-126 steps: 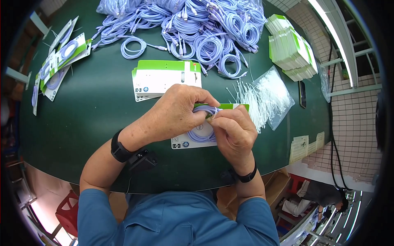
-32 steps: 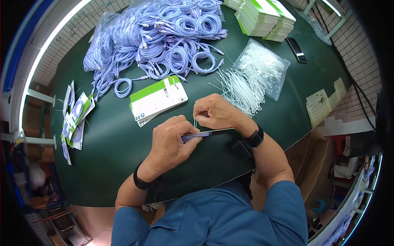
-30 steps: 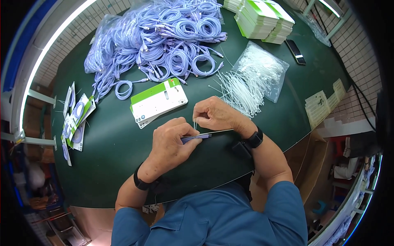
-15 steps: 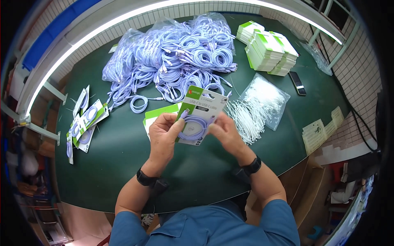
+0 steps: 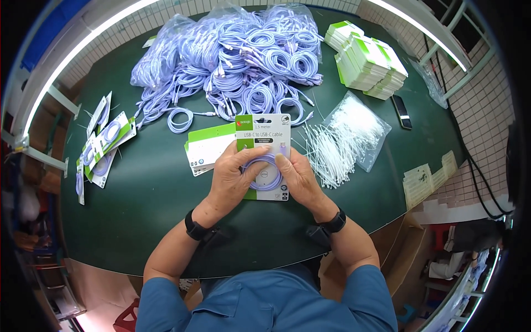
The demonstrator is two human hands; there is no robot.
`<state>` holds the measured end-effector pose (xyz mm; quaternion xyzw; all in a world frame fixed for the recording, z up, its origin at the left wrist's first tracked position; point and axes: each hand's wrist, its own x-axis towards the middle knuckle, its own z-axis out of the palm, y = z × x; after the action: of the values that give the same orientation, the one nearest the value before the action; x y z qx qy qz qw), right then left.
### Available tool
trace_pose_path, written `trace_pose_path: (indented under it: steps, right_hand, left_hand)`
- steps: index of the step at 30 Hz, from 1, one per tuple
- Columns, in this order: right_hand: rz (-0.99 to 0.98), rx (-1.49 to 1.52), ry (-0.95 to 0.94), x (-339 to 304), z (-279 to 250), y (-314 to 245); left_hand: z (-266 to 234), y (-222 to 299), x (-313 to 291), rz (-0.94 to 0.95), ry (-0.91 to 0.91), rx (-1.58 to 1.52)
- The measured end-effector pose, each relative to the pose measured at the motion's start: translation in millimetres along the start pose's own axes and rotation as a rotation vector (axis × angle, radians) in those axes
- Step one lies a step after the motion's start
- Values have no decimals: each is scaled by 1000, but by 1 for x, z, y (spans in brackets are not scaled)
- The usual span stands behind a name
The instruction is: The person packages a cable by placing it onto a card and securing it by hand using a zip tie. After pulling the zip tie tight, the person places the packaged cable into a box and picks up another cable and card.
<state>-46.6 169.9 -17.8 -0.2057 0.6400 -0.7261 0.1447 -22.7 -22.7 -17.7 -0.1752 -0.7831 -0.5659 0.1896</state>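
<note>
Between my two hands a green-and-white backing card (image 5: 262, 120) stands upright, its printed front toward me. A lilac cable (image 5: 260, 188), wound in a ring, lies against the lower half of the card. My left hand (image 5: 232, 180) is closed on the card's left side, its thumb across the coil. My right hand (image 5: 301, 180) grips the right edge, thumb pressed on the front beside the coil. A cable connector (image 5: 282, 148) shows above the right thumb. The fingers behind the card are hidden. Just left of it, more flat cards (image 5: 213, 145) lie on the table.
Lilac coiled cables (image 5: 238, 66) heap at the back, partly in clear bags. Stacked cards (image 5: 365, 61) stand back right, near a phone (image 5: 402, 112). White cable ties (image 5: 337, 149) spill from a bag. Carded cables (image 5: 105, 146) lie left on the green table (image 5: 138, 221).
The card has turned from tilted to upright, facing me. My right hand has moved in from beside it to grip its right edge. The view has shifted slightly.
</note>
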Motion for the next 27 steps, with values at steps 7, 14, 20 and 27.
trace_pose_path:
  steps: [7, 14, 20, 27]
  right_hand:
    - [-9, 9, 35, -2, 9, 5]
    - [-53, -162, 17, -3, 13, -5]
    - [-46, -70, 89, -1, 6, 5]
    - [-37, -2, 179, -4, 18, 1]
  left_hand:
    - [4, -9, -7, -83, 42, -58]
    - [-1, -5, 3, -92, 52, -67]
    - [18, -3, -7, -68, 117, -154]
    - [7, 8, -6, -94, 119, 33]
